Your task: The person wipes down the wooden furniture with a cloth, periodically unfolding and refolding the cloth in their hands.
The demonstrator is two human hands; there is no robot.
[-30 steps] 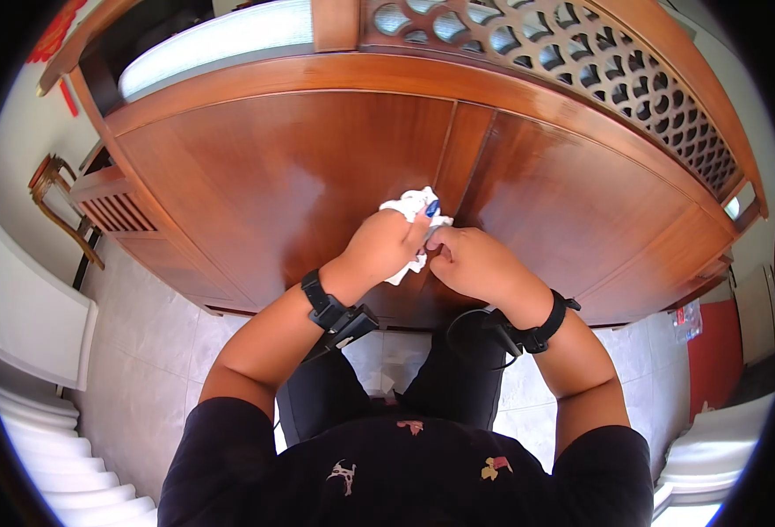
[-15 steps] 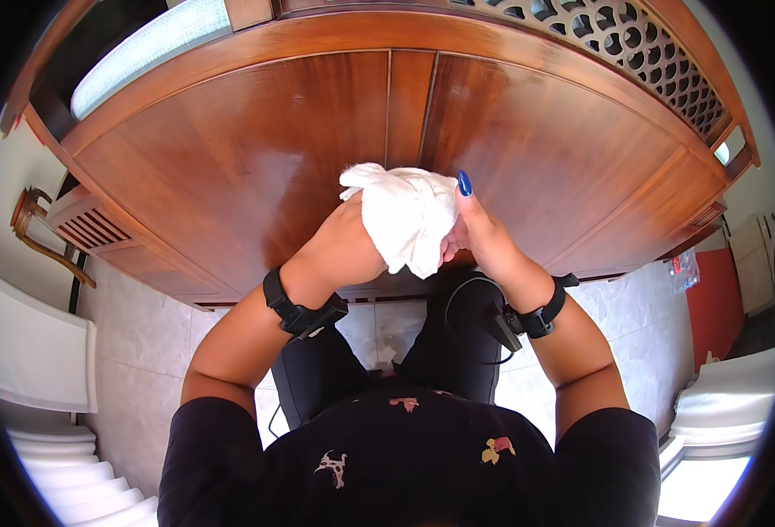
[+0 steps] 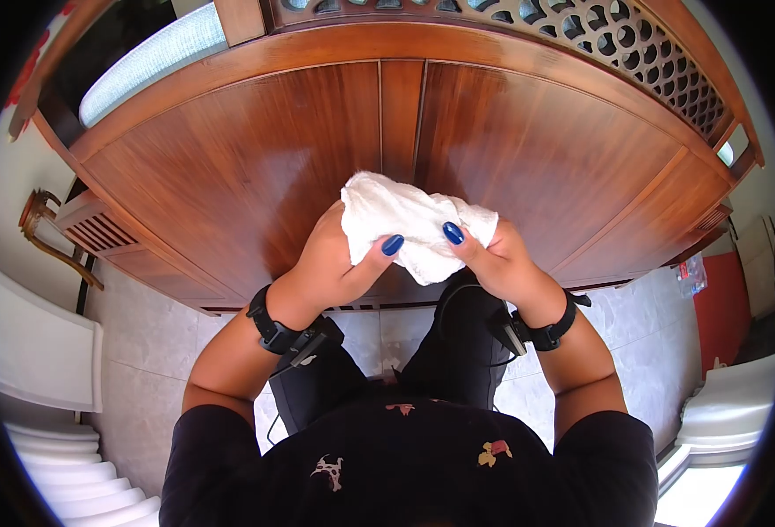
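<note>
A crumpled white cloth [image 3: 409, 220] is held up between my two hands, in front of the polished wooden panel. My left hand [image 3: 339, 255] grips its left side, with the thumb lying across the front and the fingers hidden behind the fabric. On the right side, my right hand [image 3: 497, 259] pinches it the same way, thumb in front and fingers out of sight. Both thumbnails are dark blue. The cloth bunches in folds between the thumbs, and its lower corner hangs over the panel's bottom edge in this view.
The wooden panel [image 3: 229, 176] spans the view ahead, topped by a carved lattice [image 3: 612, 39] at right and a pale blue cushion [image 3: 155, 61] at left. A wooden chair [image 3: 49, 228] stands far left. A plastic bag [image 3: 691, 275] lies by a red mat [image 3: 723, 303] at right.
My left hand has turned so its thumb now shows on the front of the cloth. My right thumb has come down onto the cloth, which is spread a little wider.
</note>
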